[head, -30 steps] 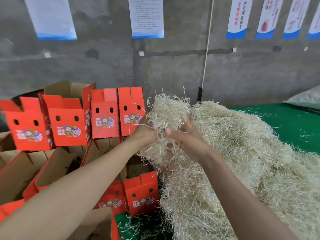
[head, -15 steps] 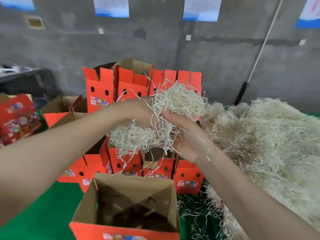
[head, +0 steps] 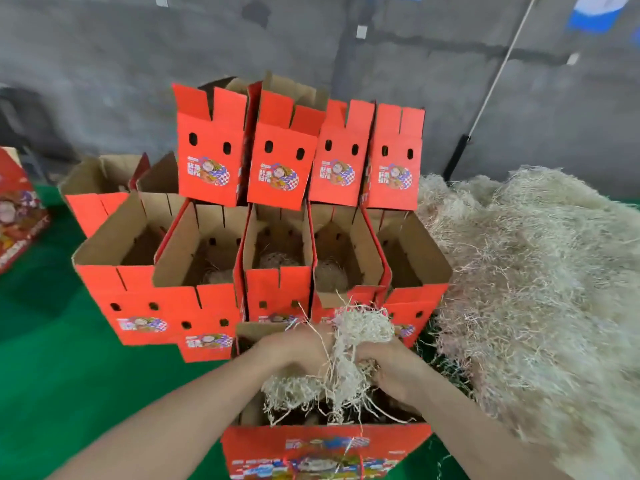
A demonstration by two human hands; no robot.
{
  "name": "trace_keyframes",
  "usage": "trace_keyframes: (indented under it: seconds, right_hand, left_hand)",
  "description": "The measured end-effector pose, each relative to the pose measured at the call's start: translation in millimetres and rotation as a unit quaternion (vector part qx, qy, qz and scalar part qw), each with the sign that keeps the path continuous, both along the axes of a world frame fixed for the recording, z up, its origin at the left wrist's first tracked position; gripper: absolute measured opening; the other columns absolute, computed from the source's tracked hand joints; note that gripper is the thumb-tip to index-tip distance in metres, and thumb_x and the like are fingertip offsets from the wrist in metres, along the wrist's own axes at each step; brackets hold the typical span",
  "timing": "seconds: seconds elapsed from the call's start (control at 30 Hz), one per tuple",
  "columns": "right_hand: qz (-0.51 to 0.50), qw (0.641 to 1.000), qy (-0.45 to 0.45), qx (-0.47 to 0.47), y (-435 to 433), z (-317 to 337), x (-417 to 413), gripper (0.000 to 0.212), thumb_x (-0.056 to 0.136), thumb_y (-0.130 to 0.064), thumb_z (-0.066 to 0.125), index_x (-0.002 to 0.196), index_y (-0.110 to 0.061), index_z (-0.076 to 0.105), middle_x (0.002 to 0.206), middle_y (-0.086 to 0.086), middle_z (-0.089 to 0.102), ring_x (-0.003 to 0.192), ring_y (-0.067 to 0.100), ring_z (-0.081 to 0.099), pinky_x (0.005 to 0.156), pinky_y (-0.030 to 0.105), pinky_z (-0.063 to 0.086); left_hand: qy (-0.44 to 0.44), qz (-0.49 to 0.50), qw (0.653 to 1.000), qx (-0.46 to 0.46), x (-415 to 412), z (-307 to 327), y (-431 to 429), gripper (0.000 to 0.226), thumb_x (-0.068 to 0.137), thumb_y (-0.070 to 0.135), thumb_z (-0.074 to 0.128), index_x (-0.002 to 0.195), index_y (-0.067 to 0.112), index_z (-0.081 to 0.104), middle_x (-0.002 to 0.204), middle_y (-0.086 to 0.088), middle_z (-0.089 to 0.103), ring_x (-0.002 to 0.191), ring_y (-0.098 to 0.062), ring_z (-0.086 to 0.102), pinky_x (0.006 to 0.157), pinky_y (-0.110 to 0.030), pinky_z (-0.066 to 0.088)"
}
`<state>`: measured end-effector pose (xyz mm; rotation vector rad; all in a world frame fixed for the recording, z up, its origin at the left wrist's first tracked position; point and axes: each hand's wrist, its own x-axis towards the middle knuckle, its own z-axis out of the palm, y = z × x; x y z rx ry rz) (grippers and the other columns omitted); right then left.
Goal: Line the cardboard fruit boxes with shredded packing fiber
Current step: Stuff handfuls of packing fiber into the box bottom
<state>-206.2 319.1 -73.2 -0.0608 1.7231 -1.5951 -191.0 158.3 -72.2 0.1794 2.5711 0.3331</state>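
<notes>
Fiber wad point(head: 346, 355), up by the pile point(head: 536, 271) a moment ago, now in the mouth of the nearest box point(head: 325, 445). Left hand point(head: 298, 348) and right hand point(head: 391, 368) both clutch it, fingers curled. Lining of this box looks begun.

Pretty plain look here, tbh. All you get of the person is two arms: left forearm point(head: 194, 410) and right forearm point(head: 478, 434), both bare the whole visible length down to the wrists. The left hand point(head: 298, 346) and right hand point(head: 393, 370) are bare too, with just the knuckles showing. The fingertips are buried in the shredded fibre point(head: 360, 327), so I can't tell about the nails.
</notes>
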Motion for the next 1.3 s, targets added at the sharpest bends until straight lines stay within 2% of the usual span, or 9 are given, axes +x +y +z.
trace_keyframes:
  seconds: [0.2, 0.3, 0.4, 0.5, 0.6, 0.7, 0.87, 1.17, 1.3]
  right_hand:
    - [-0.1, 0.989, 0.051, 0.098, 5, -20, 6, 0.021, 0.085, 0.01, 0.046, 0.085, -0.009, 0.055, 0.074, 0.007, 0.055, 0.055, 0.01, 0.058, 0.053, 0.021, 0.046]
    - [0.041, 0.902, 0.223, 0.367, 16, -20, 11, 0.02, 0.09, 0.0, 0.049, 0.107, -0.005, 0.059, 0.1, 0.004, 0.06, 0.095, 0.015, 0.059, 0.08, 0.018, 0.033]
    - [0.102, 0.867, 0.231, 0.429, 24, -17, 12, 0.009, 0.09, -0.004, 0.052, 0.083, -0.001, 0.058, 0.073, 0.001, 0.049, 0.073, 0.016, 0.052, 0.069, 0.011, 0.032]
    - [0.003, 0.954, 0.13, 0.27, 26, -18, 7, 0.018, 0.088, 0.008, 0.044, 0.073, 0.001, 0.052, 0.067, 0.013, 0.043, 0.059, 0.022, 0.044, 0.066, 0.025, 0.048]
    - [-0.038, 0.981, 0.061, 0.178, 19, -22, 2, 0.032, 0.089, 0.01, 0.039, 0.064, -0.01, 0.04, 0.06, 0.002, 0.042, 0.057, 0.014, 0.039, 0.098, 0.042, 0.038]
    - [0.014, 0.985, 0.072, 0.155, 10, -21, 7, 0.047, 0.09, 0.013, 0.036, 0.051, -0.011, 0.044, 0.052, 0.001, 0.041, 0.047, 0.007, 0.045, 0.057, 0.014, 0.043]
    - [0.135, 0.984, 0.018, 0.117, 31, -20, -6, 0.07, 0.073, 0.008, 0.069, 0.135, -0.009, 0.04, 0.124, 0.009, 0.058, 0.114, 0.022, 0.056, 0.102, 0.041, 0.042]
    - [0.149, 0.983, -0.001, 0.111, 21, -33, -11, 0.066, 0.079, 0.0, 0.067, 0.136, -0.019, 0.038, 0.129, -0.006, 0.048, 0.12, 0.016, 0.043, 0.111, 0.049, 0.023]
    - [0.061, 0.996, -0.045, 0.042, 13, -39, -13, 0.073, 0.076, 0.008, 0.064, 0.139, -0.007, 0.029, 0.127, 0.008, 0.051, 0.123, 0.019, 0.043, 0.108, 0.04, 0.025]
  left_hand:
    - [-0.084, 0.101, 0.955, 0.267, 9, -16, -40, 0.079, 0.071, 0.044, 0.076, 0.137, 0.017, 0.041, 0.133, 0.005, 0.045, 0.118, -0.012, 0.049, 0.096, -0.027, 0.043]
    - [-0.012, 0.21, 0.872, 0.442, 15, -29, -44, 0.027, 0.076, 0.019, 0.076, 0.102, 0.019, 0.07, 0.108, 0.003, 0.065, 0.088, -0.012, 0.061, 0.076, -0.026, 0.049]
    - [0.146, 0.316, 0.816, 0.462, 26, -38, -48, 0.017, 0.072, -0.001, 0.075, 0.077, 0.015, 0.072, 0.09, -0.004, 0.071, 0.079, -0.016, 0.067, 0.065, -0.02, 0.053]
    - [0.244, 0.308, 0.819, 0.417, 40, -41, -54, 0.016, 0.073, 0.009, 0.077, 0.079, 0.022, 0.068, 0.087, 0.004, 0.068, 0.077, -0.012, 0.062, 0.068, -0.02, 0.048]
    - [0.088, 0.263, 0.909, 0.312, 50, -37, -47, 0.048, 0.077, 0.036, 0.072, 0.121, 0.032, 0.052, 0.115, 0.015, 0.049, 0.101, -0.007, 0.048, 0.077, -0.021, 0.04]
    - [-0.076, 0.296, 0.87, 0.386, 50, -39, -33, 0.04, 0.086, 0.016, 0.065, 0.119, 0.027, 0.047, 0.111, 0.02, 0.05, 0.103, 0.0, 0.049, 0.076, -0.007, 0.037]
    - [-0.005, 0.332, 0.916, 0.225, 48, -45, -29, 0.069, 0.084, 0.012, 0.064, 0.143, 0.003, 0.031, 0.126, -0.009, 0.048, 0.114, -0.022, 0.048, 0.085, -0.021, 0.036]
    - [-0.107, 0.395, 0.809, 0.422, 44, -45, -15, 0.109, 0.065, 0.024, 0.081, 0.15, 0.023, 0.011, 0.154, 0.003, 0.02, 0.137, -0.015, 0.021, 0.11, -0.032, 0.015]
    - [-0.124, 0.35, 0.851, 0.372, 48, -44, -18, 0.125, 0.053, 0.03, 0.086, 0.15, 0.024, 0.008, 0.153, 0.005, 0.019, 0.134, -0.011, 0.022, 0.108, -0.029, 0.015]
